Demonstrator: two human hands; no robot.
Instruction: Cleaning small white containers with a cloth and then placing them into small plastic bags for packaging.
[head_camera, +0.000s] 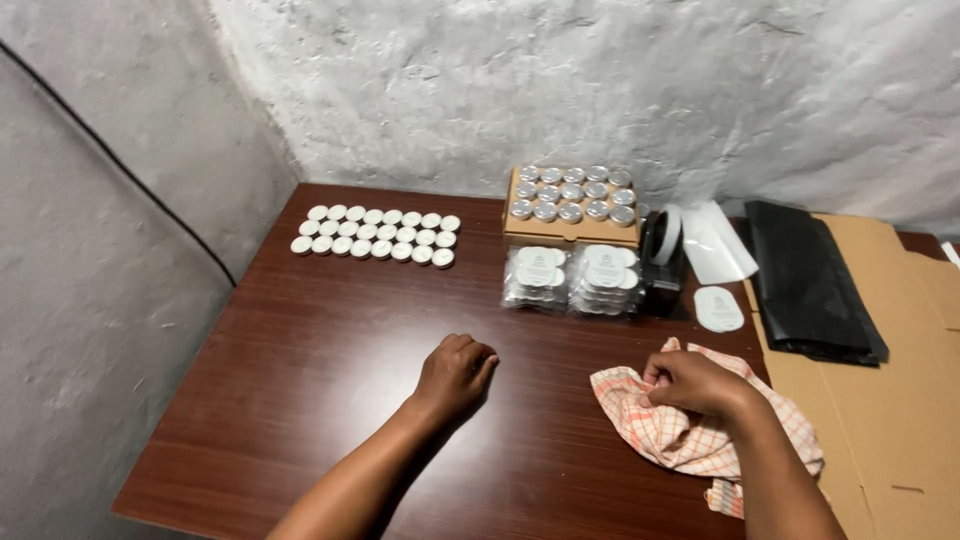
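1. The left hand (455, 372) rests on the dark wooden table (300, 340), fingers curled in, holding nothing; the right hand (695, 385) grips a crumpled orange checked cloth (680, 435) lying at the table's right.
2. Beyond the hands sit wrapped packs of white discs (572, 280); behind them, a cardboard box of silver-lidded tins (570, 193).
3. Rows of white discs (376, 234) lie at the far left; flat cardboard (880, 400) and a black bag (810, 280) lie at the right.
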